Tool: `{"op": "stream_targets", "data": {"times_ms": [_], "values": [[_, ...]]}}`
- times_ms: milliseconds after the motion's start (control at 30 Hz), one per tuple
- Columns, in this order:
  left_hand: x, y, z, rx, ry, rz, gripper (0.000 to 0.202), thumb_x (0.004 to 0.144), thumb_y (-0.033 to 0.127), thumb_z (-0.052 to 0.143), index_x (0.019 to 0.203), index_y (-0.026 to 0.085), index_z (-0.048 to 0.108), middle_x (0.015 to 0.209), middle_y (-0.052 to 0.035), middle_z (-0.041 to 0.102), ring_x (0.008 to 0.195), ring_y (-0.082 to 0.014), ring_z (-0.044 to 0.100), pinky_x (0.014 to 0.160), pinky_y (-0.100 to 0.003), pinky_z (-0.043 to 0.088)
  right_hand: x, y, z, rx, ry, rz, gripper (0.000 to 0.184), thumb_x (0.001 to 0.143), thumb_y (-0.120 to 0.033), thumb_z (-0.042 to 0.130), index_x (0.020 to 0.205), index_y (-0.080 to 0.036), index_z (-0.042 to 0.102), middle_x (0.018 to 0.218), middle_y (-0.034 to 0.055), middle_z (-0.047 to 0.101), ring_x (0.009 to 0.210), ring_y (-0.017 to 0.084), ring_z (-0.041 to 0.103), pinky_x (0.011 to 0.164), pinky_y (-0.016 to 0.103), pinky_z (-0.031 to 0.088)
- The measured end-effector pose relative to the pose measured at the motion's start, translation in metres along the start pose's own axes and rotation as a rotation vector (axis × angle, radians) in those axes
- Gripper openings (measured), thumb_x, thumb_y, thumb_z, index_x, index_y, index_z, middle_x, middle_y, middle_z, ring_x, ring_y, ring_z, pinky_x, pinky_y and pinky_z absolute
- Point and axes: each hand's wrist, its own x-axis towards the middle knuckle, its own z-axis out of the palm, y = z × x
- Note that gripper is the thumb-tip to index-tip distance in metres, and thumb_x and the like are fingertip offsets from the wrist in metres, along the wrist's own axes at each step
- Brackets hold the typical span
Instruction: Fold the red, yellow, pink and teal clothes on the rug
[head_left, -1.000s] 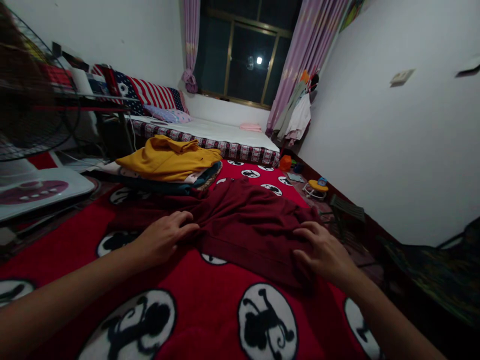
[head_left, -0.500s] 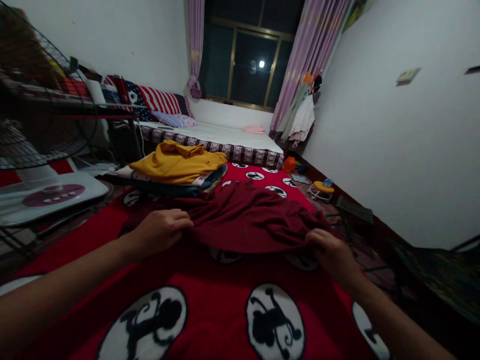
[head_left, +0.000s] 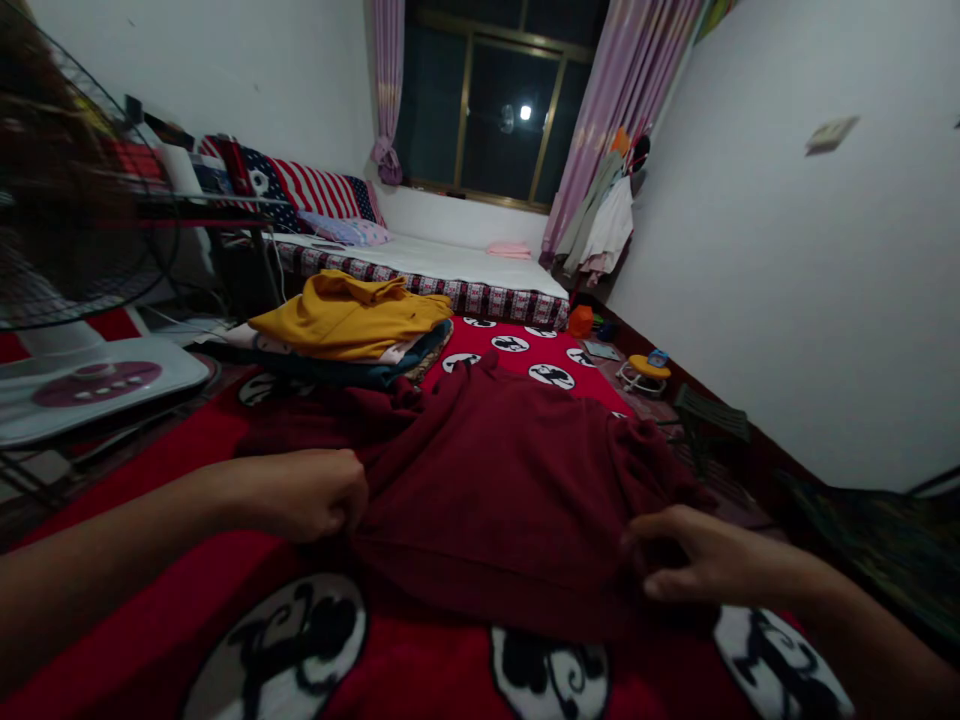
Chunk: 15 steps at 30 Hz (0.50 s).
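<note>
A dark red garment (head_left: 495,470) lies spread on a red blanket (head_left: 420,670) printed with black-and-white round figures. My left hand (head_left: 304,495) is closed in a fist on the garment's near left edge. My right hand (head_left: 705,560) pinches the garment's near right corner, fingers pressed together on the cloth. Both hands hold the hem, which is drawn close to me.
A pile of folded clothes topped by a yellow garment (head_left: 352,315) sits just beyond the red one. A standing fan (head_left: 75,250) and its white base (head_left: 90,385) are at the left. A low bed (head_left: 450,270) lies under the window; small toys (head_left: 646,370) lie by the right wall.
Both hands went from resting on the dark red garment to gripping its near edge, then pulled it toward me, spreading it flatter.
</note>
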Motion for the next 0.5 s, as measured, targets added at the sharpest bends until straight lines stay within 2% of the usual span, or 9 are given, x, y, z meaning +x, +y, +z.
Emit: {"op": "stream_targets", "data": {"times_ms": [67, 133, 233, 300, 367, 433, 500], "values": [[0.015, 0.000, -0.011, -0.062, 0.061, 0.023, 0.032, 0.065, 0.006, 0.043, 0.077, 0.020, 0.070, 0.067, 0.0016, 0.067, 0.058, -0.0116, 0.059, 0.053, -0.018, 0.040, 0.021, 0.001, -0.019, 0.151, 0.031, -0.034, 0.033, 0.077, -0.041, 0.061, 0.100, -0.017, 0.069, 0.096, 0.0051, 0.070, 0.088, 0.021, 0.065, 0.075, 0.025, 0.049], [0.038, 0.002, -0.023, -0.064, 0.220, 0.063, 0.029, 0.071, 0.009, 0.045, 0.082, 0.018, 0.070, 0.075, 0.0003, 0.068, 0.065, -0.0120, 0.061, 0.059, -0.018, 0.043, 0.052, 0.010, -0.037, 0.151, 0.249, -0.029, 0.036, 0.080, -0.044, 0.057, 0.099, -0.016, 0.068, 0.099, 0.0066, 0.070, 0.091, 0.022, 0.064, 0.080, 0.028, 0.049], [0.084, 0.004, -0.034, -0.045, 0.451, 0.132, 0.026, 0.072, 0.011, 0.050, 0.087, 0.015, 0.070, 0.091, -0.0048, 0.068, 0.085, -0.0157, 0.062, 0.078, -0.022, 0.046, 0.110, 0.034, -0.056, -0.060, 0.632, 0.049, 0.026, 0.080, -0.031, 0.057, 0.097, -0.015, 0.068, 0.101, 0.0083, 0.069, 0.093, 0.021, 0.063, 0.087, 0.030, 0.046], [0.117, 0.005, -0.034, -0.125, 0.500, 0.187, 0.025, 0.073, 0.013, 0.054, 0.093, 0.016, 0.069, 0.102, -0.0066, 0.066, 0.096, -0.0175, 0.060, 0.089, -0.025, 0.045, 0.144, 0.053, -0.061, -0.212, 0.800, 0.134, 0.028, 0.079, -0.021, 0.055, 0.104, -0.014, 0.066, 0.110, 0.0103, 0.066, 0.103, 0.022, 0.060, 0.093, 0.031, 0.043], [0.144, 0.008, -0.028, -0.273, 0.488, 0.230, 0.030, 0.077, 0.021, 0.057, 0.104, 0.017, 0.066, 0.113, -0.0063, 0.064, 0.106, -0.0181, 0.058, 0.096, -0.027, 0.042, 0.168, 0.069, -0.062, -0.299, 0.870, 0.239, 0.038, 0.081, -0.021, 0.055, 0.117, -0.012, 0.059, 0.122, 0.0136, 0.060, 0.113, 0.023, 0.055, 0.097, 0.032, 0.040], [0.162, 0.011, -0.018, -0.388, 0.477, 0.242, 0.042, 0.082, 0.033, 0.057, 0.121, 0.018, 0.058, 0.126, -0.0070, 0.058, 0.116, -0.0186, 0.053, 0.103, -0.028, 0.039, 0.180, 0.083, -0.060, -0.324, 0.855, 0.338, 0.053, 0.081, -0.029, 0.059, 0.129, -0.009, 0.049, 0.130, 0.0177, 0.054, 0.120, 0.026, 0.051, 0.097, 0.033, 0.040], [0.171, 0.010, -0.005, -0.386, 0.467, 0.210, 0.056, 0.086, 0.045, 0.051, 0.136, 0.019, 0.045, 0.140, -0.0091, 0.047, 0.127, -0.0199, 0.045, 0.108, -0.031, 0.034, 0.180, 0.095, -0.058, -0.336, 0.805, 0.403, 0.067, 0.077, -0.040, 0.065, 0.133, -0.009, 0.045, 0.129, 0.0191, 0.054, 0.118, 0.028, 0.053, 0.092, 0.034, 0.043]]}}
